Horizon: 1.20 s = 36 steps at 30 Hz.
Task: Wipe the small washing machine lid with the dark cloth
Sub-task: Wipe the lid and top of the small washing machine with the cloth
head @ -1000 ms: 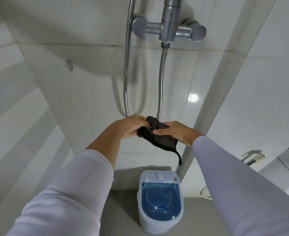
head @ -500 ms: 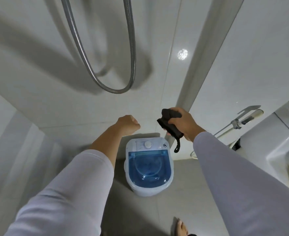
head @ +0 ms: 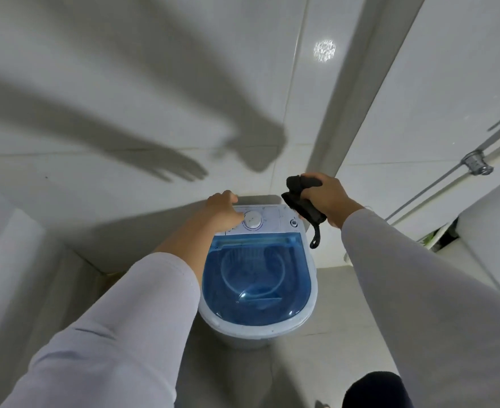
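Observation:
A small white washing machine point(head: 300, 325) stands on the floor against the tiled wall, with a see-through blue lid point(head: 257, 278) and a white dial point(head: 253, 219) on its back panel. My left hand point(head: 223, 209) rests on the machine's back left corner, beside the dial, fingers curled and holding nothing. My right hand point(head: 326, 197) hovers above the back right corner, closed around the bunched dark cloth point(head: 303, 201). A loose strap of the cloth hangs down beside the lid's right edge. The cloth is apart from the lid.
White tiled walls meet in a corner behind the machine. A chrome pipe with a valve point(head: 477, 164) runs along the right wall. A white fixture point(head: 490, 245) stands at the right. The floor is grey tile, and a dark-clothed knee point(head: 375, 390) shows at the bottom.
The view has tilted down and closer to the machine. Both hands dropped; my left hand let go of the cloth and came onto the machine's back corner, while my right kept the cloth.

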Available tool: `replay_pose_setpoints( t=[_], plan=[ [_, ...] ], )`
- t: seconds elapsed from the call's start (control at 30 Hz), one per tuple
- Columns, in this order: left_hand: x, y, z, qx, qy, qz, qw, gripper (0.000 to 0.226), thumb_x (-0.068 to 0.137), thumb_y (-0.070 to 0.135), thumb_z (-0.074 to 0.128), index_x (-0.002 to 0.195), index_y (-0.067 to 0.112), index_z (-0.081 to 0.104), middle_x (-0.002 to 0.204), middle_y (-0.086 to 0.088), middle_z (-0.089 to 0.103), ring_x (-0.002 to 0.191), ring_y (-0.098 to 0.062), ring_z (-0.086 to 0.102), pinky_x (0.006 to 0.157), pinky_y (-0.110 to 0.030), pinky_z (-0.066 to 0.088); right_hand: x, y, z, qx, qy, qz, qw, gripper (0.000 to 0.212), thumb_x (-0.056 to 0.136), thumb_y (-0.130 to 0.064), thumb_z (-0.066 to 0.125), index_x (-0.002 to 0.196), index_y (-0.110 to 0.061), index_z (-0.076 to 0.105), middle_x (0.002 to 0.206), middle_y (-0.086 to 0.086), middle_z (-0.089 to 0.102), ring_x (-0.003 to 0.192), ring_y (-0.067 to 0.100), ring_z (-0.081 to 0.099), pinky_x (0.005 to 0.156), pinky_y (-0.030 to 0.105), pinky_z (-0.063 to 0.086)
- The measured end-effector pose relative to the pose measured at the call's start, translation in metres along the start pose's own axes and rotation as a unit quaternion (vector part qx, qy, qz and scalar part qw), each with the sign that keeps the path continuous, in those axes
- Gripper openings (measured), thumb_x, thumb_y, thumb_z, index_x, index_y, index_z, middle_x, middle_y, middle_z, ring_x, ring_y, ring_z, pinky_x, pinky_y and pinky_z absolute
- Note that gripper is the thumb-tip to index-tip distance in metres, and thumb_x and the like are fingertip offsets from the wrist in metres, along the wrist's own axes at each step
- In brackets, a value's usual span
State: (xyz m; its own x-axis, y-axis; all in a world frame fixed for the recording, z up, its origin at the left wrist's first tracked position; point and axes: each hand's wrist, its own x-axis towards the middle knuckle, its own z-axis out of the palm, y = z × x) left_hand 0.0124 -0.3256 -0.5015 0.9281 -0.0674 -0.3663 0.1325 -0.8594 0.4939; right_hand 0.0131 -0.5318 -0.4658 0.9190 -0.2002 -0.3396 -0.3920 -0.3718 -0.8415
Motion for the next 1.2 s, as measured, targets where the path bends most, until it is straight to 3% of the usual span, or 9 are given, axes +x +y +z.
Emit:
replay_pose_setpoints(
  t=[0.17,0.43,0.5,0.63,0.8,1.0,1.07,1.2],
  plan=[
    [0.021,-0.018,0.031,0.005,0.06,0.032,0.998,0.053,0.09,0.023,0.057,0.139,0.013,0.04,0.143,-0.007,0.044,0.129,-0.025,0.044,0.095,-0.029,0.036,0.022,0.038,0.013,0.005,0.014,-0.026,1.0,0.033,0.076,-0.004,0.057,0.105,-0.019,0.05,0.112,0.016,0.061,0.101,0.039,0.064,0.088,0.053,0.054],
    [-0.007,-0.022,0.05,0.036,0.115,0.078,0.99,0.062,0.091,0.03,0.059,0.144,0.011,0.033,0.145,-0.011,0.04,0.132,-0.027,0.04,0.101,-0.033,0.036,-0.001,0.069,0.013,-0.01,0.04,-0.091,0.995,0.034,0.078,-0.005,0.057,0.109,-0.015,0.052,0.106,0.012,0.06,0.099,0.034,0.064,0.087,0.047,0.056],
    [-0.023,-0.021,0.054,0.051,0.115,0.079,0.989,0.064,0.089,0.031,0.06,0.144,0.011,0.033,0.144,-0.011,0.042,0.125,-0.027,0.045,0.096,-0.033,0.038,-0.015,0.074,0.01,-0.016,0.048,-0.093,0.994,0.037,0.078,-0.004,0.056,0.114,-0.012,0.054,0.103,0.011,0.06,0.097,0.032,0.063,0.085,0.043,0.056],
    [-0.049,-0.016,0.061,0.106,0.12,0.086,0.983,0.06,0.087,0.03,0.063,0.137,0.006,0.04,0.132,-0.013,0.052,0.093,-0.021,0.044,0.079,-0.031,0.039,-0.039,0.085,0.001,-0.001,0.069,-0.087,0.994,0.03,0.075,-0.004,0.056,0.103,-0.017,0.055,0.104,0.013,0.063,0.099,0.037,0.065,0.086,0.05,0.056],
    [-0.064,-0.01,0.064,0.127,0.114,0.081,0.982,0.056,0.086,0.028,0.065,0.134,0.008,0.044,0.124,-0.01,0.058,0.104,-0.027,0.056,0.075,-0.027,0.038,-0.056,0.092,-0.009,0.002,0.088,-0.077,0.993,0.027,0.075,-0.006,0.059,0.1,-0.017,0.055,0.107,0.018,0.066,0.096,0.039,0.066,0.084,0.05,0.057],
    [-0.052,-0.009,0.074,0.134,0.124,0.074,0.98,0.054,0.084,0.031,0.065,0.13,0.01,0.047,0.113,-0.008,0.06,0.089,-0.024,0.052,0.073,-0.029,0.039,-0.046,0.093,-0.012,-0.044,0.114,-0.091,0.988,0.033,0.079,-0.007,0.06,0.112,-0.011,0.06,0.105,0.014,0.064,0.103,0.031,0.061,0.09,0.042,0.054],
    [-0.041,-0.01,0.077,0.129,0.109,0.064,0.983,0.058,0.086,0.032,0.064,0.134,0.009,0.042,0.121,-0.009,0.057,0.094,-0.024,0.053,0.075,-0.029,0.039,-0.036,0.089,-0.007,-0.064,0.119,-0.101,0.986,0.033,0.08,-0.006,0.059,0.112,-0.011,0.06,0.107,0.013,0.064,0.1,0.029,0.059,0.092,0.041,0.053],
    [-0.01,-0.01,0.075,0.105,0.097,0.066,0.988,0.054,0.084,0.029,0.066,0.13,0.008,0.047,0.119,-0.01,0.058,0.096,-0.026,0.056,0.075,-0.03,0.043,-0.01,0.081,0.002,-0.101,0.133,-0.129,0.978,0.037,0.082,-0.003,0.052,0.114,-0.019,0.06,0.117,0.009,0.062,0.09,0.022,0.051,0.08,0.03,0.046]
  ],
)
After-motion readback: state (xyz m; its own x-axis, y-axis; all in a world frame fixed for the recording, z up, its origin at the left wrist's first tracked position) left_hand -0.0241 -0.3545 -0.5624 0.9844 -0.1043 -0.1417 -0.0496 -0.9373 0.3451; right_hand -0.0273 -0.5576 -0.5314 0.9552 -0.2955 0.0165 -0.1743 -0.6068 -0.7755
